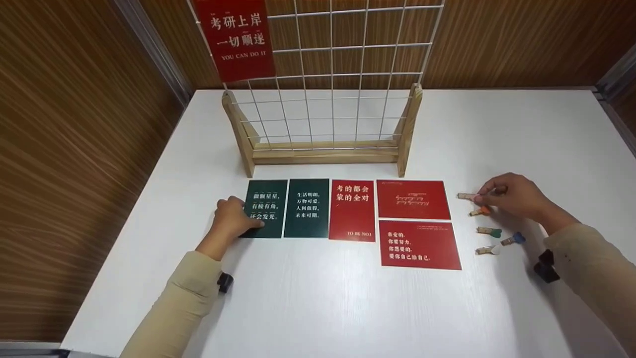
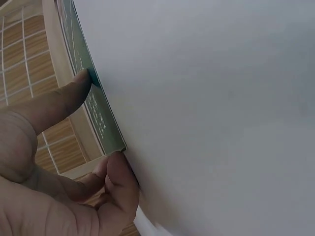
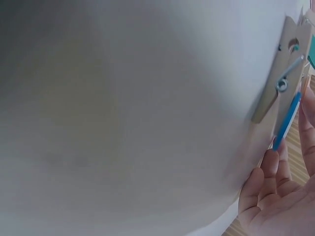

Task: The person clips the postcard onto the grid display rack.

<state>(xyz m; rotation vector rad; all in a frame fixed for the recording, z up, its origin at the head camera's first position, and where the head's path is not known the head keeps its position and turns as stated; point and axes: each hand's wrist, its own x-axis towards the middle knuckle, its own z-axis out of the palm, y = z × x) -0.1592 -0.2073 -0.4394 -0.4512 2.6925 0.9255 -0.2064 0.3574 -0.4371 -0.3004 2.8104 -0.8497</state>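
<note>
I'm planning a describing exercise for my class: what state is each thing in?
Left hand: gripping leftmost green card
Right hand: pinching farthest clip
Other clips: lying loose
Other green card: flat, text up
Three red cards: flat, text up
Rack: standing
Hanging card: on rack

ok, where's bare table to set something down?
Front of the table, between the sleeves, nearer than the cards; also right of the rack, beyond the clips. Crowded: the band from left hand across cards and clips to right hand.

Tan sleeves (image 1: pixel 171 303) carry 2 wrist devices (image 1: pixel 225 282) (black and blocky)
</note>
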